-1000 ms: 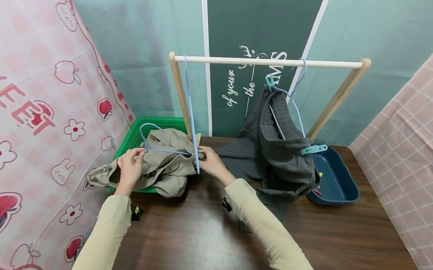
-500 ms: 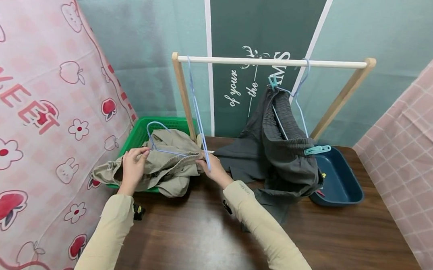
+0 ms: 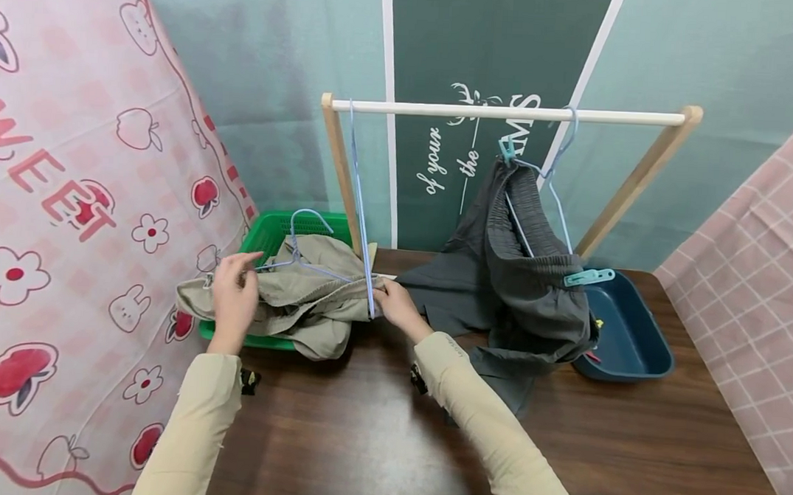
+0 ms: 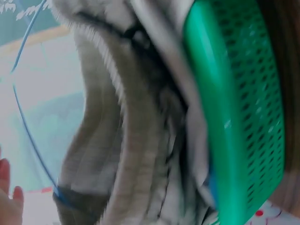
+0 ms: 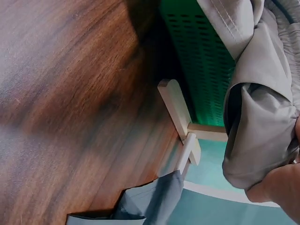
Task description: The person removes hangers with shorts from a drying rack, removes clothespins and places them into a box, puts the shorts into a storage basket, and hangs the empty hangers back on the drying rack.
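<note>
A pair of beige elastic-waist pants (image 3: pixel 320 333) lies over the green basket (image 3: pixel 264 231). One blue hanger (image 3: pixel 296 256) stands with its shoulders in the waist opening, hook up and off the rail. My right hand (image 3: pixel 399 307) pinches the right end of the waistband, thumb on the cloth in the right wrist view. My left hand (image 3: pixel 235 296) is by the left end of the waistband, fingers extended and overlapping the hanger's left arm. In the left wrist view, the fingertips (image 4: pixel 9 197) are apart from the waistband, beside the hanger's blue wire.
A wooden rack with a white rail (image 3: pixel 442 111) stands behind. From it hang an empty blue hanger (image 3: pixel 361 216), in front of my right hand, and dark grey pants (image 3: pixel 533 305) clipped with light-blue pegs (image 3: pixel 589 277). A dark blue bin (image 3: pixel 632 339) sits at the right.
My left hand has let go of the hanger's neck and moved left to the waistband's end. The hanger's hook has shifted right. My right hand keeps its pinch on the pants.
</note>
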A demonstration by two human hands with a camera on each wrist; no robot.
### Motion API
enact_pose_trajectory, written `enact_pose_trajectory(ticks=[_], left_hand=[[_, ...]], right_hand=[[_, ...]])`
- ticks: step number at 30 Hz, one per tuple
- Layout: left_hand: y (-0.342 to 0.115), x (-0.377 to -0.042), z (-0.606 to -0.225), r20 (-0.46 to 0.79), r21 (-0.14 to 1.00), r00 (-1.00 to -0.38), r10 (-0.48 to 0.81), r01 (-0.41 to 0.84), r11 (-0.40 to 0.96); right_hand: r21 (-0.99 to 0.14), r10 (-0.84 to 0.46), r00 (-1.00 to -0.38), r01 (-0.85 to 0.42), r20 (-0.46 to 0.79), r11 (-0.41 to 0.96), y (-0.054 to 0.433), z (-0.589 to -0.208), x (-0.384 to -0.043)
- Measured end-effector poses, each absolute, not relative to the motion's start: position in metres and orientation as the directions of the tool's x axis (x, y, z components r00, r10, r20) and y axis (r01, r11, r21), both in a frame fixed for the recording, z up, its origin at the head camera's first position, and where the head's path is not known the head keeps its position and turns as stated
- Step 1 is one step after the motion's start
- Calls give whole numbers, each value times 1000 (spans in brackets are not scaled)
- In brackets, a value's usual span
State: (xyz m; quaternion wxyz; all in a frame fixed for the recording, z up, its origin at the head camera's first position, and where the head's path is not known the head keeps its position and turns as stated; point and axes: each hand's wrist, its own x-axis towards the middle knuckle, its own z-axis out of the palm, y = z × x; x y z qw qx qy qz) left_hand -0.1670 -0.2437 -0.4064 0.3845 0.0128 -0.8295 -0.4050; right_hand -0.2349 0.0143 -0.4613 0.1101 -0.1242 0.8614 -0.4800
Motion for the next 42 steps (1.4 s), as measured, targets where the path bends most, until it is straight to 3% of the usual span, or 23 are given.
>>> enact_pose_trajectory(ticks=[3,6,12,21,27,33,42], left_hand=[[-255,-166,-400,659,686,-626,-417,272,675],[-266,-163,-396,626,723,-602,-496,209,658],[-287,-152,-399,524,749,-663,-535,60,659],[-299,-147,-407,464,591,-787,-407,-67,804],[-303,-145,-413,465,563,-789,-402,-87,822],[-307,-141,-420,483,538,-791,-375,-70,840],[-309,-136,-428,436,623,-768,-468,-117,773]], right_hand=[[-851,-313,-947,-101,-78,516,18,-462,-238],[-857,-302,-950,-85,-84,507,21,-462,-241],[-893,-281,-957,-57,-79,446,26,-462,-248],[-887,-299,-953,-95,-50,451,36,-463,-251],[-897,-305,-951,-96,-45,432,37,-462,-252],[-929,-271,-957,-7,-101,370,37,-464,-251],[-936,-202,-977,-3,-73,351,33,-462,-250]])
